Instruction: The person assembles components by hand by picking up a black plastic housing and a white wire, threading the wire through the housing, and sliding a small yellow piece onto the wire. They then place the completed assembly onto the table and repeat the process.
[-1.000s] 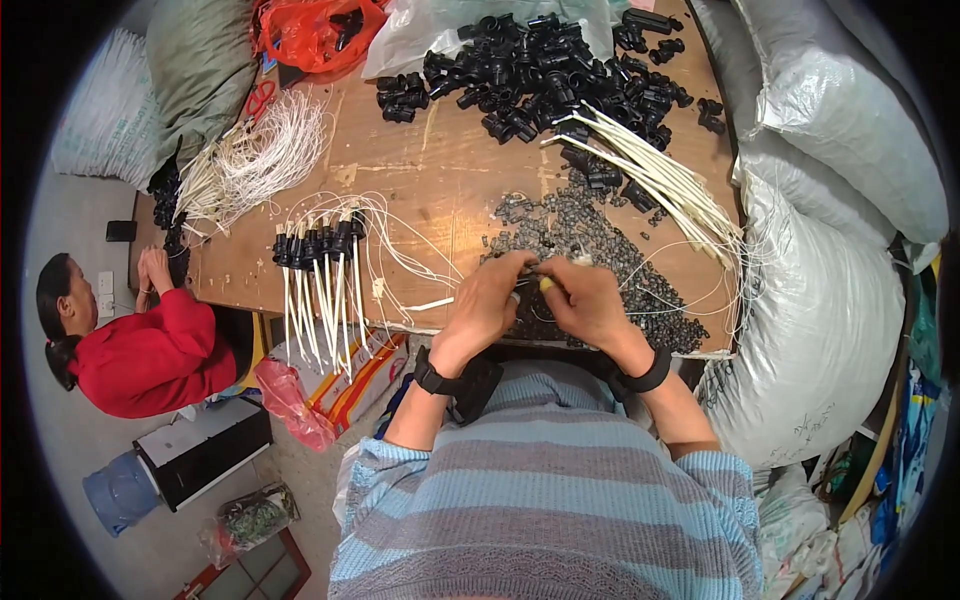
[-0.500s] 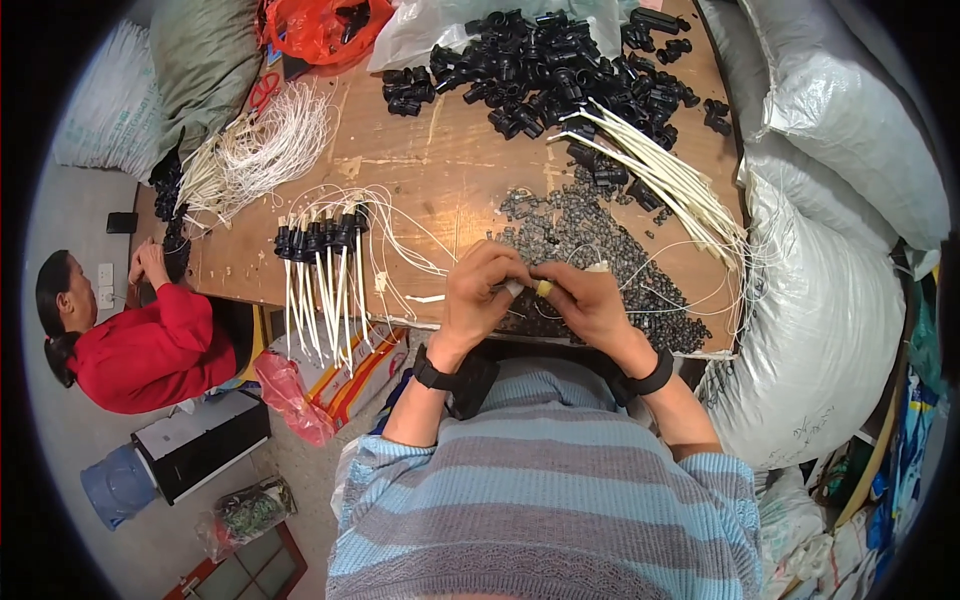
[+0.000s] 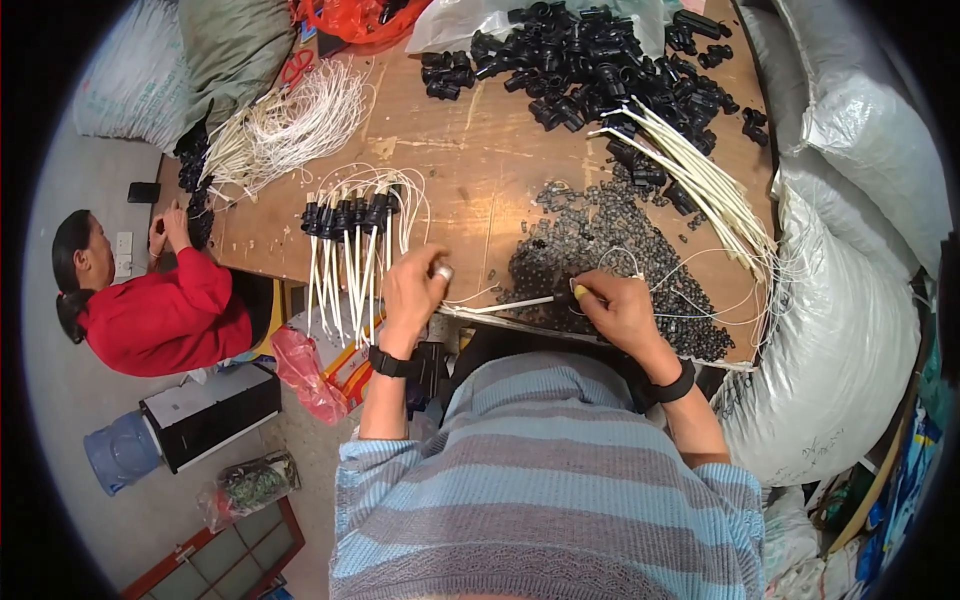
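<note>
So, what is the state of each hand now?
Left hand: partly curled; cannot tell if it holds anything.
Right hand: closed, holding a black part at a white tube's end.

Your sweater [image 3: 550, 450] is striped blue and grey, your wristbands [image 3: 674, 383] black. Your tube [image 3: 512, 304] is white, fittings [image 3: 590, 75] black, tabletop [image 3: 450, 170] brown.

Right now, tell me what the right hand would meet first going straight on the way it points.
Pointing forward and to the left, the right hand would probably first meet the heap of small dark pieces just ahead of it, unless it passes above them; its height is unclear.
</note>
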Motion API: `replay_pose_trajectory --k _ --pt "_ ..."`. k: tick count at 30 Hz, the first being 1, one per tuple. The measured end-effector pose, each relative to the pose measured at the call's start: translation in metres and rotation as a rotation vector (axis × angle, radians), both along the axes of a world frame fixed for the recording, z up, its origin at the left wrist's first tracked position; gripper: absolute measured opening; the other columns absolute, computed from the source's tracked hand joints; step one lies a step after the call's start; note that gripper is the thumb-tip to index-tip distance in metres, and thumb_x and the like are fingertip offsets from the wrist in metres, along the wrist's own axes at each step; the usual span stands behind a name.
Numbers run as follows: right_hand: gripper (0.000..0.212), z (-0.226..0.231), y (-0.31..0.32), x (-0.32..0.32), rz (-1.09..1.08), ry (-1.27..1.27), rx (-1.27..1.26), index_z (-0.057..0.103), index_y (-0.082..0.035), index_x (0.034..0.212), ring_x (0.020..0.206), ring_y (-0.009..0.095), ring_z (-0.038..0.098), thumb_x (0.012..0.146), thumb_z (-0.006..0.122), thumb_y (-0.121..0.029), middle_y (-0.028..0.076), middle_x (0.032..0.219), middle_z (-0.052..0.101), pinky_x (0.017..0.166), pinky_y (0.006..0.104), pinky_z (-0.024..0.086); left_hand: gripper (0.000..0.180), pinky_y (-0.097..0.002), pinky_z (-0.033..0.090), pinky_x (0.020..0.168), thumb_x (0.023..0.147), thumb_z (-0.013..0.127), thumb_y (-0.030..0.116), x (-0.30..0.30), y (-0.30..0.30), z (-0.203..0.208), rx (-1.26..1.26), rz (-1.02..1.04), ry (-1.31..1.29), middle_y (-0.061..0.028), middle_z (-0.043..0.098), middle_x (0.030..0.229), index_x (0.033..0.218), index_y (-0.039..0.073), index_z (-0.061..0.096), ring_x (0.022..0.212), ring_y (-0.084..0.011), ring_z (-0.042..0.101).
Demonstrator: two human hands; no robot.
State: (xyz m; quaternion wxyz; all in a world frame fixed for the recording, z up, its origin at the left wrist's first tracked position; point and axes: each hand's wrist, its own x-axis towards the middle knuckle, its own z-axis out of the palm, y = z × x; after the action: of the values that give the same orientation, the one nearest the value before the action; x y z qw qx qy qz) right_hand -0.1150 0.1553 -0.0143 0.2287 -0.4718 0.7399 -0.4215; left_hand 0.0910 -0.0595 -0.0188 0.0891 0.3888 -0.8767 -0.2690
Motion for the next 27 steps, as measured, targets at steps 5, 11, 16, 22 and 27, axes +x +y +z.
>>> replay_pose_trajectory --k 5,11,16,22,27 --pt "0.014 0.005 -0.002 0.0 0.003 -0.057 0.062 0.068 0.0 0.092 0.057 0.021 0.061 0.081 0.064 -0.007 0.013 0.073 0.065 0.053 0.0307 0.045 0.034 -0.0353 0.049 0.066 0.072 0.067 -0.006 -0.039 0.031 0.006 0.035 -0.348 0.194 -0.01 0.062 0.087 0.103 0.008 0.065 0.077 -0.0257 0.063" --pt "0.014 0.001 -0.001 0.004 -0.049 -0.133 0.033 0.069 -0.004 0.089 0.055 0.026 0.061 0.082 0.064 -0.014 0.013 0.063 0.061 0.052 0.0349 0.046 0.03 -0.0344 0.05 0.067 0.072 0.068 -0.004 -0.073 0.003 -0.01 -0.081 -0.197 0.25 -0.0104 0.063 0.087 0.1 0.006 0.064 0.077 -0.0244 0.063" --pt "0.015 0.0 0.001 0.001 -0.083 -0.206 0.021 0.068 -0.002 0.091 0.055 0.024 0.062 0.082 0.064 -0.014 0.013 0.064 0.062 0.053 0.0338 0.045 0.027 -0.038 0.049 0.068 0.071 0.06 -0.008 -0.061 0.002 -0.004 0.053 -0.022 0.205 -0.0142 0.064 0.08 0.096 0.003 0.063 0.077 -0.0311 0.063" --pt "0.015 0.003 -0.002 -0.006 -0.117 -0.296 0.14 0.067 0.002 0.094 0.061 0.006 0.049 0.087 0.064 -0.01 0.003 0.069 0.063 0.055 0.0256 0.04 0.021 -0.0333 0.05 0.066 0.073 0.066 0.0 -0.049 0.029 0.007 0.09 -0.019 0.052 -0.0111 0.066 0.079 0.094 0.004 0.066 0.074 -0.0237 0.066" --pt "0.015 -0.002 -0.005 -0.002 -0.122 -0.336 0.118 0.066 0.003 0.095 0.063 0.006 0.051 0.086 0.063 -0.009 0.003 0.072 0.064 0.056 0.025 0.041 0.025 -0.0386 0.049 0.067 0.066 0.068 -0.002 -0.052 0.037 -0.005 -0.039 -0.054 0.147 -0.0145 0.064 0.081 0.09 0.002 0.065 0.074 -0.0308 0.063"
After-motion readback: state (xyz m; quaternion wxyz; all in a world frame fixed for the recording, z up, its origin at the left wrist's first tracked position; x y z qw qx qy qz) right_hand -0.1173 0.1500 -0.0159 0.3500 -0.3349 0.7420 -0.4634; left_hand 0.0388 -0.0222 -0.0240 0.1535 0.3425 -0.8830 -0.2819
